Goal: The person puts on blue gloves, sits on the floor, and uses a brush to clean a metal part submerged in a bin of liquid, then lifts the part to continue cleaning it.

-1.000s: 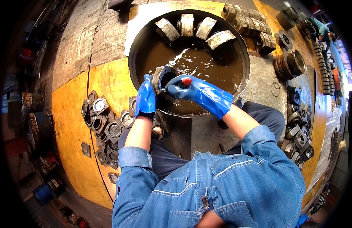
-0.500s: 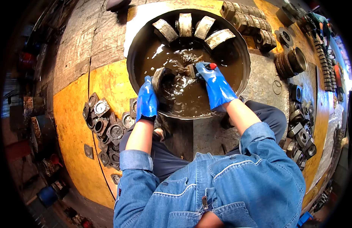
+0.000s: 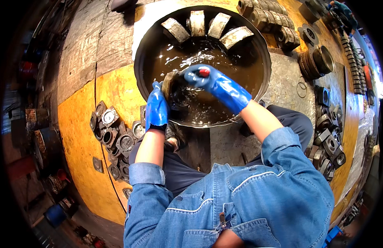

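Observation:
In blue rubber gloves, both my hands work over a wide round basin [image 3: 266,70] of murky brown liquid. My left hand [image 3: 157,107] is closed on the near-left edge of a thick metal ring [image 3: 169,86], which stands tilted at the basin's left side, partly in the liquid. My right hand [image 3: 216,84] grips a brush, its red handle end [image 3: 204,72] showing above the fist. The bristle end is at the ring's upper right and blurred by motion. Several wet, curved metal blocks [image 3: 197,24] lean along the basin's far rim.
Rows of metal rings [image 3: 274,20] lie beyond the basin at the far right. Piles of flanged metal parts sit on the floor at left [image 3: 126,142] and right [image 3: 329,142]. Large cylindrical rings [image 3: 319,62] stand at right. A person [image 3: 344,16] is at the far right edge.
My right hand has swung left with the brush, from mid-basin to the metal ring. The ring and my left hand have shifted slightly left in view.

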A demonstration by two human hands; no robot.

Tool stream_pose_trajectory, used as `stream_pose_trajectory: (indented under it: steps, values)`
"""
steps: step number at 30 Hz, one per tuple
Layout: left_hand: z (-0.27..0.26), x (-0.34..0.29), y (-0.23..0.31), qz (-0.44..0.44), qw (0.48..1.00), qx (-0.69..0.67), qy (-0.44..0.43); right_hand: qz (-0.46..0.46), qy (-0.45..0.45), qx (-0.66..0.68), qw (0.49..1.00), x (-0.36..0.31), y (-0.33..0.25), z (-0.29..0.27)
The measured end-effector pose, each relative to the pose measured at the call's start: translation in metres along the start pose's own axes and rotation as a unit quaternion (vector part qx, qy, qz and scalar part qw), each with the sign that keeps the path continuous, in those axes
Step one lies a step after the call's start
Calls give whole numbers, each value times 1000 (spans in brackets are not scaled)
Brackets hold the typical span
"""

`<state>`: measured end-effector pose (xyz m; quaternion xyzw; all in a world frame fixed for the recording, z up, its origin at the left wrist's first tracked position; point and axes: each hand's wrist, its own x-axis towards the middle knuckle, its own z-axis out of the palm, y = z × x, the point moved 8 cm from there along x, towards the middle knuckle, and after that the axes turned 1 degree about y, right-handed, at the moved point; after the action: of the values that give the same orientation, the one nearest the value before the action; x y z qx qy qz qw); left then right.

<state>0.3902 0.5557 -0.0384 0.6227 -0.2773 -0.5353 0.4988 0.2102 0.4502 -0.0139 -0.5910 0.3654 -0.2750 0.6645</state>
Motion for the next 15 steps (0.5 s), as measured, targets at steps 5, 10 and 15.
stream_pose_trajectory:
  steps: [5, 10, 15]
  values:
    - [0, -11, 16, -5, 998, 53, 44, 45, 78, 4, 996, -6, 3, -25]
    - [1, 2, 2, -91, 990, -111, 0, -94, -195, 11, 976, -23, -41, 36]
    - [32, -30, 44, 4, 993, 116, -5, 36, 12, -49, 998, 15, 17, -26]
